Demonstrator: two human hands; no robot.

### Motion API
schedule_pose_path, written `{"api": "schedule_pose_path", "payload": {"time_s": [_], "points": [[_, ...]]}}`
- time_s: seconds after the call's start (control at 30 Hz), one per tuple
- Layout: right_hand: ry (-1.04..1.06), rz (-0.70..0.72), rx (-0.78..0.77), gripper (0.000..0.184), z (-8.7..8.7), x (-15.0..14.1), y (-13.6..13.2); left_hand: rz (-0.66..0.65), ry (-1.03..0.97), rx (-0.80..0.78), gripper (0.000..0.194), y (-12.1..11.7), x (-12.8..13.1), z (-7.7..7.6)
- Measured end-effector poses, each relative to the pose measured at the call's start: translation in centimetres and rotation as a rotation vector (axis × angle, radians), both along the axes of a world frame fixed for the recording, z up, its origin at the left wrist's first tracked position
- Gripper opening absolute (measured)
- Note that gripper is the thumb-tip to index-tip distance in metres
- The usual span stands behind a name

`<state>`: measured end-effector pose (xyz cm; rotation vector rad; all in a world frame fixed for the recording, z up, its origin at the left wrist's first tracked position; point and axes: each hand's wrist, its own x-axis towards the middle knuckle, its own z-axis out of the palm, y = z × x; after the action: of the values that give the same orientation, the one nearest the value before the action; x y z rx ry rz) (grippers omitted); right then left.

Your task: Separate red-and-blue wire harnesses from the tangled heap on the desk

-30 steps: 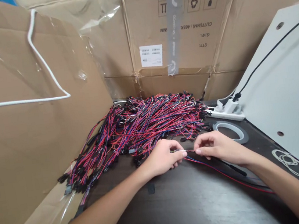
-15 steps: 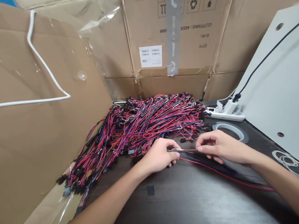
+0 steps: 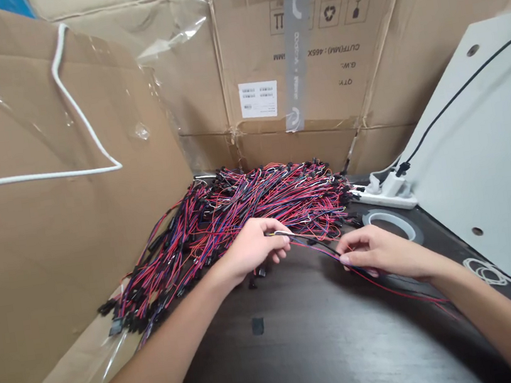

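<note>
My left hand (image 3: 263, 244) pinches one end of a wire harness (image 3: 314, 243), made of red, blue, black and white wires. Farther along the same wires, my right hand (image 3: 368, 251) grips them between thumb and fingers. The stretch between both hands bends slightly, and the red and blue wires trail off to the right beneath my right forearm. Just behind my left hand lies a big heap of similar wire harnesses (image 3: 267, 206) with black connectors. A few connectors dangle or lie below my left hand; I cannot tell which bundle they belong to.
A roll of tape (image 3: 391, 226) lies right of the heap, near a white power strip (image 3: 386, 195) with plugs in it. A coiled pale cord (image 3: 496, 278) is at the right. Cardboard (image 3: 77, 242) and a white panel (image 3: 492, 152) border the dark table (image 3: 306, 349).
My left hand has moved up and left with its end of the wires. My right hand has shifted slightly and now holds the bundle farther along, including the black wire.
</note>
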<state>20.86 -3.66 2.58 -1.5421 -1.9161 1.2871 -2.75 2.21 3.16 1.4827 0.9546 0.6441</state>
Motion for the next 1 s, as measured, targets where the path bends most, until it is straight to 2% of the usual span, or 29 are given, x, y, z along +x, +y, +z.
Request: {"api": "schedule_pose_path", "payload": {"time_s": [0.13,0.2,0.33,0.4,0.47,0.53,0.63,0.77,0.87,0.93,1.0], "points": [[-0.042,0.083,0.039,0.023,-0.1,0.3,0.3,0.069,-0.062,0.038,0.006,0.6,-0.8,0.9],[-0.039,0.107,0.028,0.021,-0.3,0.6,0.4,0.079,-0.028,0.075,0.006,0.7,-1.1,1.3],[-0.042,0.138,-0.073,0.022,-0.9,1.4,0.7,-0.027,0.215,0.207,0.006,0.3,-2.2,2.5],[-0.031,0.138,-0.101,0.021,-1.1,1.7,0.7,-0.11,0.263,0.194,0.013,-0.4,-3.1,3.1],[-0.014,0.134,-0.094,0.02,-1.3,1.6,0.6,-0.119,0.282,0.168,0.017,-1.5,-4.3,3.3],[-0.015,0.13,-0.033,0.02,-1.4,1.1,0.5,-0.017,0.347,0.213,0.02,-3.1,-5.7,3.0],[-0.031,0.128,0.091,0.019,-1.6,-0.1,0.3,0.274,0.517,0.437,0.026,-6.2,-8.0,1.8],[-0.072,0.147,0.196,0.012,-1.8,-1.4,-0.2,0.566,0.584,0.717,0.024,-11.3,-10.6,-1.2],[-0.062,0.166,0.247,0.013,-1.9,-1.9,-0.5,0.792,0.632,0.916,0.018,-14.5,-11.6,-3.6],[-0.05,0.192,0.245,0.013,-1.9,-1.9,-0.6,0.859,0.694,0.923,0.017,-15.8,-11.8,-4.7],[-0.054,0.237,0.205,0.011,-1.9,-1.7,-0.5,0.847,0.732,0.921,0.017,-16.2,-12.0,-5.1]]}}
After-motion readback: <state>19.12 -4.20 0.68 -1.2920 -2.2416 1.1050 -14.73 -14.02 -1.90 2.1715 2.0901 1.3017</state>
